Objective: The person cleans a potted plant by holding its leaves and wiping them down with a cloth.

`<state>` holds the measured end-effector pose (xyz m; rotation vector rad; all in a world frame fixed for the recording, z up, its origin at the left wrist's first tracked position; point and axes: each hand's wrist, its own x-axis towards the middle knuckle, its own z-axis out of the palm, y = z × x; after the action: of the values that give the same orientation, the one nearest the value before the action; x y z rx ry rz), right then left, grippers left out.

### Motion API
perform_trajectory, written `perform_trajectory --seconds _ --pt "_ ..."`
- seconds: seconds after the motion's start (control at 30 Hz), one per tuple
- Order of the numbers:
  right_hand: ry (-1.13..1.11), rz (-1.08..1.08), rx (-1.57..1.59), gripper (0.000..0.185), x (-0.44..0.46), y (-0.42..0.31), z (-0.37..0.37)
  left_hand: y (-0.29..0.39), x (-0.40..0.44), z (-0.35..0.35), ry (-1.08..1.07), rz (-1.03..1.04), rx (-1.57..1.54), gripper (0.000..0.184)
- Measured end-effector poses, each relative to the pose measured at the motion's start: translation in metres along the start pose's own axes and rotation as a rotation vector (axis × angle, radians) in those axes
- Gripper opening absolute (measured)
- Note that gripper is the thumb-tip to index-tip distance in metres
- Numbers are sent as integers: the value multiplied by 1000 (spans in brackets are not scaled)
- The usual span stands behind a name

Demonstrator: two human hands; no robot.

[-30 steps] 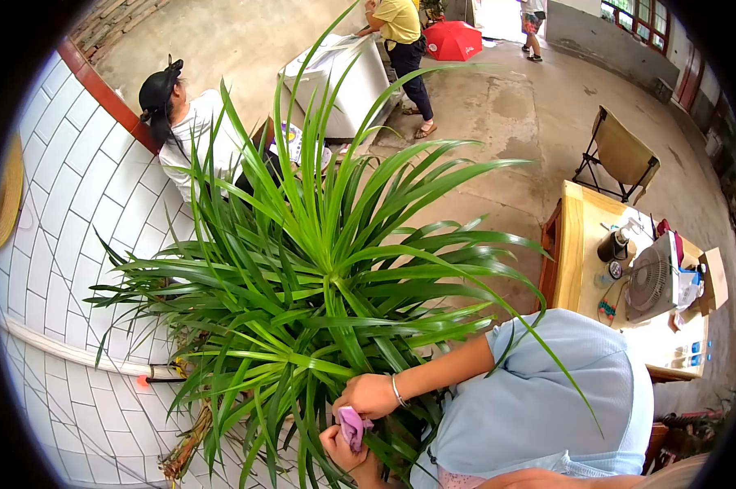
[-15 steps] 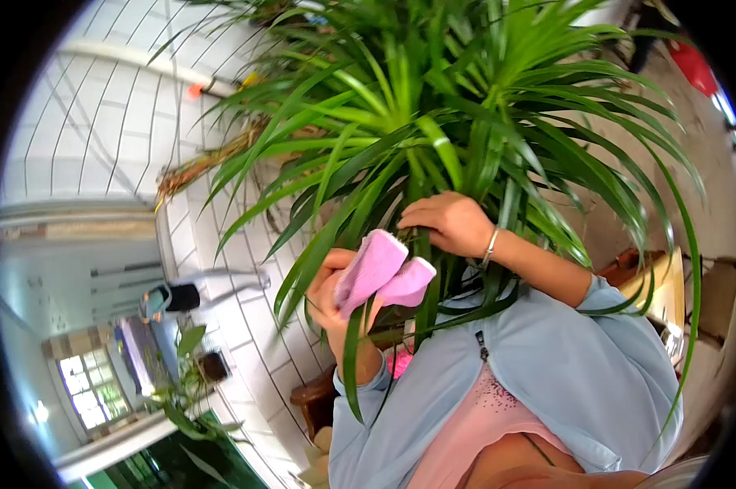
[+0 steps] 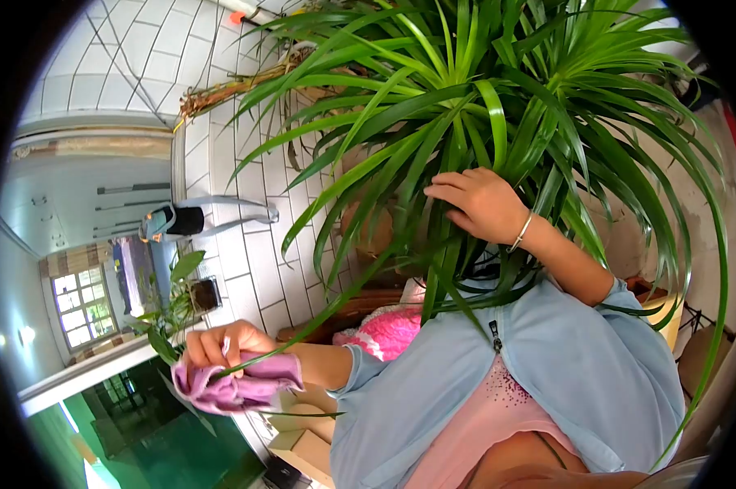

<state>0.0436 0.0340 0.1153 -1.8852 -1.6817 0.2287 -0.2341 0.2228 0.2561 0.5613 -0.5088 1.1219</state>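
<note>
My left hand is closed on a purple-pink cloth, which is folded around one long green leaf. That leaf stretches from the cloth up toward the middle of a large leafy plant. Among the plant's lower leaves is my right hand, palm down, fingers stretched out to the left and thumb apart below them. Nothing shows between its fingers, though leaves hang close around it. A bracelet circles the right wrist.
White tiles lie to the left, near a small potted plant. A dark green glass surface is at lower left. Close to my body are a pink patterned fabric and a cardboard box. A person's legs stand beyond.
My left hand has moved left and down with the cloth, drawing the leaf out straight. My right hand stays among the leaves, its fingers a little more spread. The whole view has shifted slightly.
</note>
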Motion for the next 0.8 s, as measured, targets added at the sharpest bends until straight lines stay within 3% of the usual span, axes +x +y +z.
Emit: perform_trajectory --seconds 0.17,0.27,0.37,0.4,0.47,0.53,0.57,0.6,0.63,0.8 --pt "192 28 306 35 1 1 -8 10 -38 -26 324 -59 -140 11" --pt "368 60 429 24 10 3 -8 6 -62 -51 487 -36 120 28" --pt "333 79 409 24 23 1 -12 12 -80 -92 702 -126 260 40" --pt "325 46 372 25 28 -1 -15 21 -102 -121 657 -121 597 30" --pt "309 19 329 26 34 -4 -16 38 -115 -185 414 -474 800 22" --pt "272 23 247 31 42 -3 -15 -31 -99 -108 352 -537 2190 15" --pt "263 21 241 31 45 -3 -13 15 -134 -200 588 -792 1504 23" --pt "251 30 189 35 48 -2 -11 3 -135 -203 621 -575 801 27" --pt "239 44 137 39 49 -2 -9 5 -142 -225 677 -560 594 27" --pt "124 131 64 54 54 1 2 30 -159 -300 894 -540 229 35"
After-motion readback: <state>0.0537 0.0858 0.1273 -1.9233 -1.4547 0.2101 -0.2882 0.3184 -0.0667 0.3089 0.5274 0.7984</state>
